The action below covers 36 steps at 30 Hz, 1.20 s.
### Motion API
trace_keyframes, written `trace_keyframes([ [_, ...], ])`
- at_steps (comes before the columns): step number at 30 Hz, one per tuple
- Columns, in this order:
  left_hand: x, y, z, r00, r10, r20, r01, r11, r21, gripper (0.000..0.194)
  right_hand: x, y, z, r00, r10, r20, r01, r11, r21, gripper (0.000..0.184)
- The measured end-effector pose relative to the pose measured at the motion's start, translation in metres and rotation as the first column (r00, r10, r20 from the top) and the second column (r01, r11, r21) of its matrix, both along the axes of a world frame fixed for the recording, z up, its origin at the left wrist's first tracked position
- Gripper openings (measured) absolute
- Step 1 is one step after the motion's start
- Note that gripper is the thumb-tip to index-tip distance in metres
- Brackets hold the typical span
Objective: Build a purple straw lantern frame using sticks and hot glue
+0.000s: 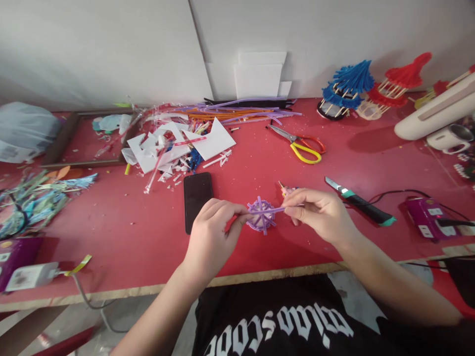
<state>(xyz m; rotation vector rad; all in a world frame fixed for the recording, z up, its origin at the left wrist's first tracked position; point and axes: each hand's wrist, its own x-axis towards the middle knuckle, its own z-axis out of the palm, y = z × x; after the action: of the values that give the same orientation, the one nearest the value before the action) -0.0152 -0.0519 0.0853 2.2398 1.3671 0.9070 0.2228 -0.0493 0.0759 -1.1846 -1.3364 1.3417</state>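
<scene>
A short purple pipe cleaner (272, 210) is stretched level between my two hands. My left hand (218, 222) pinches its left end between thumb and fingertips. The other end sits in the pinch of my right hand (315, 212). Just behind and below it, a small round purple piece (262, 222) with spokes radiating from its middle rests on the red table; whether the pipe cleaner touches it I cannot tell. Partly hidden behind my right fingers is a small pinkish object with a thin pointed tip (282, 187).
A black phone (198, 195) lies by my left hand. Scissors (297, 143) and a utility knife (359, 200) lie to the right. Paper scraps (213, 141) and pipe cleaners (245, 112) are heaped behind. Blue (345, 91) and red (397, 89) pavilion models stand back right.
</scene>
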Motion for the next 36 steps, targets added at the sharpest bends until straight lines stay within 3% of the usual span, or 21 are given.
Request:
trace_keyframes([
  [6, -0.005, -0.003, -0.01, 0.997, 0.072, 0.013, -0.068, 0.977, -0.203, 0.012, -0.002, -0.003, -0.009, 0.979, -0.007, 0.204, 0.021, 0.998, -0.066, 0.015],
  [10, -0.005, -0.004, -0.017, 0.986, 0.164, 0.025, -0.141, 0.907, -0.397, 0.009, -0.004, -0.005, -0.017, 0.975, 0.046, 0.215, 0.011, 0.967, -0.253, 0.025],
  [14, -0.004, -0.004, -0.02, 0.981, 0.187, 0.053, -0.132, 0.842, -0.523, 0.015, -0.004, -0.006, -0.022, 0.979, 0.059, 0.193, 0.003, 0.953, -0.304, 0.029],
  [19, -0.001, -0.004, -0.016, 0.98, 0.172, 0.105, -0.086, 0.828, -0.553, 0.017, -0.009, -0.009, -0.025, 0.997, -0.016, 0.07, 0.036, 0.959, -0.283, 0.03],
  [24, 0.0, -0.005, -0.017, 0.983, 0.141, 0.12, -0.065, 0.867, -0.494, 0.013, -0.017, -0.012, -0.032, 0.992, -0.095, -0.084, 0.068, 0.957, -0.281, 0.034],
  [36, -0.001, -0.001, -0.023, 0.976, 0.164, 0.141, -0.048, 0.799, -0.599, 0.017, -0.017, -0.016, -0.034, 0.995, -0.105, -0.002, 0.099, 0.95, -0.294, 0.031],
])
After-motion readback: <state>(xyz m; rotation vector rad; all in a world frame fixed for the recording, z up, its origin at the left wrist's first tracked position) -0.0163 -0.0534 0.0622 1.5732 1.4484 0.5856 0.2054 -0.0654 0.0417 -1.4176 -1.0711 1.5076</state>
